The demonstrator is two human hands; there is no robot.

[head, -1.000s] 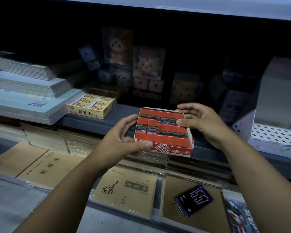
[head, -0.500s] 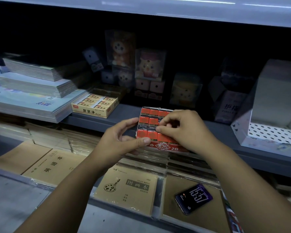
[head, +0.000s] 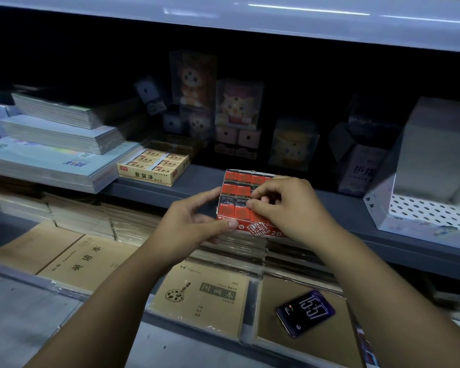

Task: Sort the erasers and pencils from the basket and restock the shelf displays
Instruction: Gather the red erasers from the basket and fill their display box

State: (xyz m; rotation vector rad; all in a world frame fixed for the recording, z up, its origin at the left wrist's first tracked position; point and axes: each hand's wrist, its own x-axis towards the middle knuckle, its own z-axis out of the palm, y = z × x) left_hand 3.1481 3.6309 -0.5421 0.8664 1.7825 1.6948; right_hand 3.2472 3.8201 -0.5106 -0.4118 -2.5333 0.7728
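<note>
Left hand (head: 190,225) fingers gripping red eraser box (head: 259,229), right hand (head: 290,208) fingers pinching erasers (head: 237,191) inside, near shelf (head: 170,188) edge

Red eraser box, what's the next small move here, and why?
Probably press the erasers level around the dark gap. The left hand grips the box at its front corner, and the right hand curls its fingers over the rows beside that gap, so they look unsettled.
</note>
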